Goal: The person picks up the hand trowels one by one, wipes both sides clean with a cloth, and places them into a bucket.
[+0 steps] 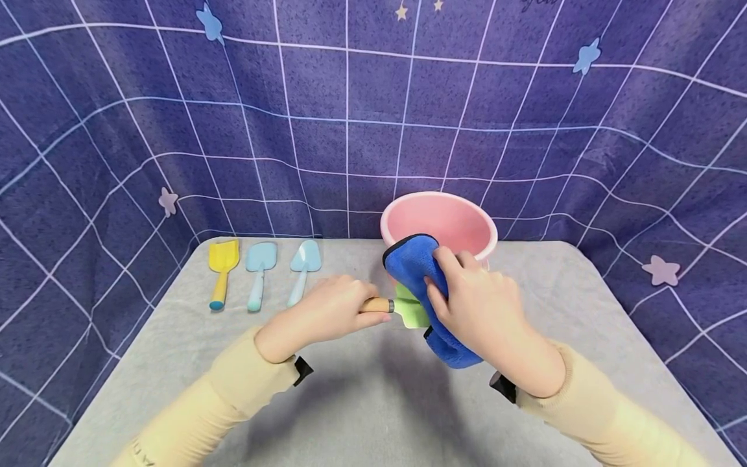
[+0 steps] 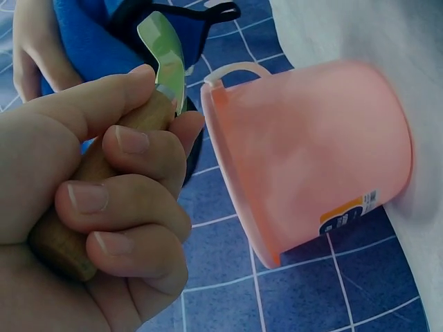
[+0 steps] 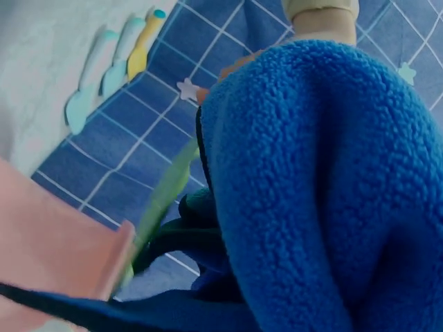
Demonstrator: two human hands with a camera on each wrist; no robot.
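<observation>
My left hand [image 1: 332,306] grips the wooden handle [image 1: 376,305] of a small green-bladed shovel, fingers curled round it in the left wrist view. The green blade [image 1: 411,312] points right, partly covered by a blue fleece towel [image 1: 411,259] with dark edging. With thumb and fingers my right hand [image 1: 481,301] holds that towel against the blade, above the table. In the right wrist view the towel [image 3: 311,138] hides most of the right hand, and the green blade [image 3: 166,190] shows beside it. Behind the towel stands a pink bucket [image 1: 438,206], upright.
At the table's back left lie a yellow toy shovel [image 1: 224,259], a light blue one [image 1: 260,257] and another light blue one with a pointed blade [image 1: 307,256]. A blue gridded curtain [image 1: 350,149] encloses the grey-covered table [image 1: 350,402] at the back and sides.
</observation>
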